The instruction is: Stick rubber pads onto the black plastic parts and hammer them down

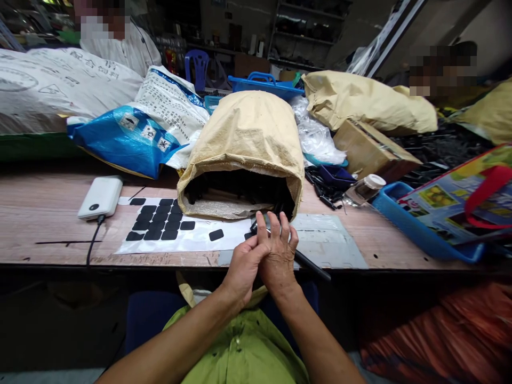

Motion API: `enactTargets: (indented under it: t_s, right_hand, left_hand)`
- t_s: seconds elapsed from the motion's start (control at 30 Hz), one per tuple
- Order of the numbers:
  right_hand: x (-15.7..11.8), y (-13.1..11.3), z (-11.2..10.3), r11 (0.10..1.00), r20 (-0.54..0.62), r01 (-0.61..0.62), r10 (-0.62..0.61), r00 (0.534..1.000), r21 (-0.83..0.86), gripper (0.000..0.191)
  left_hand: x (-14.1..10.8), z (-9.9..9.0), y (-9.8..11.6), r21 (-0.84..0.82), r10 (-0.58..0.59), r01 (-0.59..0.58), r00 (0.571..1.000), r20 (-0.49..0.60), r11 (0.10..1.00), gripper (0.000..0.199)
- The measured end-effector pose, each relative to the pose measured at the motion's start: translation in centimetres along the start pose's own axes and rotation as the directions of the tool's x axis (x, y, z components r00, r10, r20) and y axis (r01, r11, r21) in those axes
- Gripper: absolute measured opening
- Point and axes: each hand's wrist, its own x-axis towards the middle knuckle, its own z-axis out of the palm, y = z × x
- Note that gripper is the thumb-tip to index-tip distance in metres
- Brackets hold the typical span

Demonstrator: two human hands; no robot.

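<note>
Near the table's front edge, my left hand [245, 266] and my right hand [279, 250] touch each other. The fingers of my right hand are stretched forward over a black rod-like piece [314, 265], which sticks out to the right past the table edge. My left hand's fingers are bent against the right palm; what they hold, if anything, is hidden. Just beyond the hands lies a tan sack [248, 128], its mouth open towards me, with dark pieces inside. A white sheet [196, 242] with rows of black rounded patches [160, 217] lies to the left.
A white power bank [104, 194] with a cable sits at left, a blue-and-white bag [136, 133] behind it. At right are a clear jar [366, 189], a cardboard box [374, 146] and a blue basket [424, 229]. Two people are beyond the table.
</note>
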Motion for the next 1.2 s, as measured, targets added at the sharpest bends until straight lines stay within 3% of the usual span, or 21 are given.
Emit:
enactTargets:
  t_s: [0.2,0.27,0.37,0.5,0.63,0.7,0.73,0.77,0.8,0.87,0.9,0.97,1.03,1.13,1.2]
  right_hand:
    - [0.2,0.7,-0.3,1.0,0.007,-0.007,0.007,1.0,-0.018,0.051]
    - [0.2,0.9,-0.6,1.0,0.026,-0.011,0.012,1.0,-0.017,0.048]
    - [0.2,0.8,-0.8,1.0,0.02,0.0,0.0,1.0,0.01,0.049]
    - [0.0,0.9,-0.5,1.0,-0.014,-0.001,0.002,1.0,0.021,0.057]
    - [-0.2,2.1,-0.3,0.998,0.022,-0.038,0.036,0.999,0.06,0.062]
    - [-0.2,2.9,-0.4,0.99,0.033,-0.061,0.057,0.998,0.124,0.06]
    - [-0.1,3.2,-0.4,0.982,0.029,-0.059,0.054,0.998,0.179,0.058]
    - [0.0,3.4,-0.4,0.967,0.022,-0.046,0.041,0.999,0.251,0.057]
    - [0.3,3.5,-0.4,0.944,0.013,-0.027,0.024,1.0,0.329,0.055]
    - [1.1,3.3,-0.1,0.891,-0.004,0.003,-0.001,1.0,0.454,0.053]
    - [1.6,3.1,0.2,0.876,-0.005,0.001,0.002,1.0,0.481,0.053]
    - [3.1,2.8,1.0,0.894,-0.003,-0.021,0.025,1.0,0.447,0.056]
    - [5.1,2.7,2.0,0.933,0.039,-0.109,0.102,0.994,0.343,0.065]
    - [8.2,3.1,3.3,0.936,0.152,-0.324,0.303,0.941,0.136,0.071]
    - [9.8,3.2,4.0,0.911,0.211,-0.408,0.389,0.897,0.055,0.072]
  left_hand:
    - [-0.7,0.0,-0.7,0.053,0.016,-0.017,0.999,0.031,0.998,0.062]
    - [-0.6,-0.1,-0.7,0.049,0.007,-0.01,0.999,0.048,0.999,0.057]
    - [-0.2,0.0,-0.4,0.045,0.014,-0.017,0.998,0.061,0.999,0.034]
    - [0.1,0.4,0.0,0.118,0.051,-0.059,0.996,0.071,0.991,0.034]
    - [1.2,-1.3,1.3,0.35,-0.058,0.002,0.987,0.151,0.937,0.037]
    - [2.6,-3.2,3.0,0.544,0.043,-0.085,0.995,0.089,0.835,0.033]
    - [3.5,-4.4,4.1,0.647,0.18,-0.16,0.983,0.036,0.745,0.032]
    - [4.5,-5.6,5.4,0.75,0.363,-0.221,0.932,-0.027,0.624,0.035]
    - [5.6,-6.8,6.7,0.851,0.532,-0.239,0.845,-0.055,0.468,0.041]
    - [7.9,-9.1,9.1,0.98,0.737,-0.097,0.672,-0.066,0.176,0.051]
    - [9.0,-10.1,10.1,0.996,0.762,0.016,0.643,-0.074,0.083,0.054]
    - [11.0,-11.5,11.4,0.981,0.728,0.194,0.676,-0.116,-0.023,0.062]
    - [12.3,-12.2,11.6,0.953,0.67,0.293,0.723,-0.169,-0.076,0.071]
    - [13.2,-11.9,10.3,0.92,0.65,0.371,0.732,-0.205,-0.128,0.069]
    - [13.1,-11.1,8.6,0.912,0.637,0.366,0.751,-0.173,-0.184,0.069]
